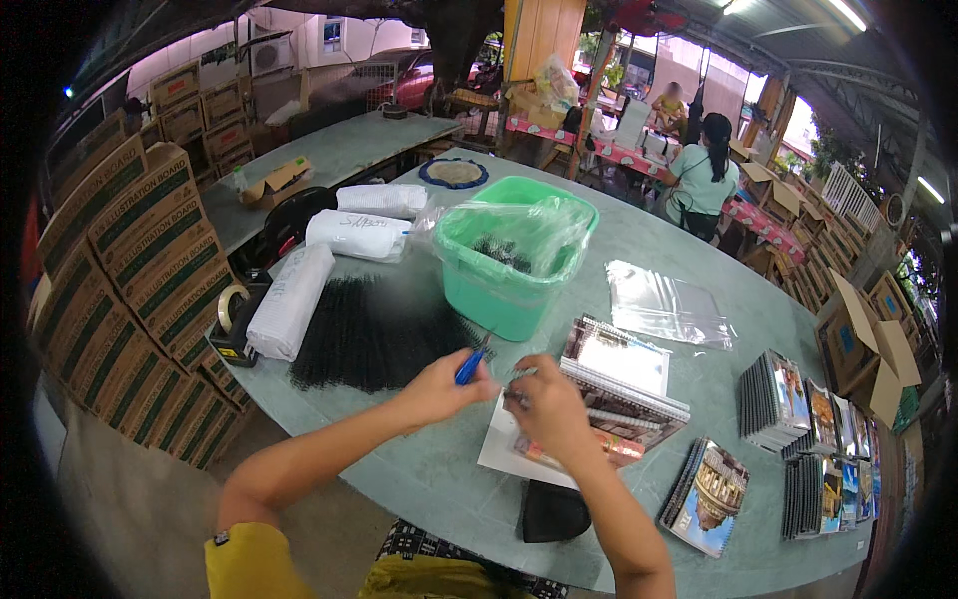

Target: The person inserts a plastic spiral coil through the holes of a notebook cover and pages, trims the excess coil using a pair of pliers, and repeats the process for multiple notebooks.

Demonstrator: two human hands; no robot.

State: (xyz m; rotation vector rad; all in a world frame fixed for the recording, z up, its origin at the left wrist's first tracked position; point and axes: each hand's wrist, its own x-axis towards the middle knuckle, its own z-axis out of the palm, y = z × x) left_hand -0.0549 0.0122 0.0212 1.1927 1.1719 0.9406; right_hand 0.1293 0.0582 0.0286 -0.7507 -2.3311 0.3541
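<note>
Yellow sleeve and two bare forearms are coming up from the lower edge, and a black pouch is lying on the grey-green counter just below them. Both hands are working close together over a white sheet: the left hand is closing around a blue-handled tool, seemingly small pliers or cutters, while the right hand is curling its fingers over the wire end at the edge of a spiral notebook stack, which is resting just right of the hands. Judging by this, the wire tip is being trimmed or bent, so it would pay to be pinning the binding firmly with the right hand and bringing the tool tip square onto the wire's end, not onto the pages. Beyond the left hand, black binding coils are lying in a heap, with white wrapped rolls beside them. Farther on, a green tub lined with clear plastic is holding more coils. Finished notebooks are standing in rows well to the right.
</note>
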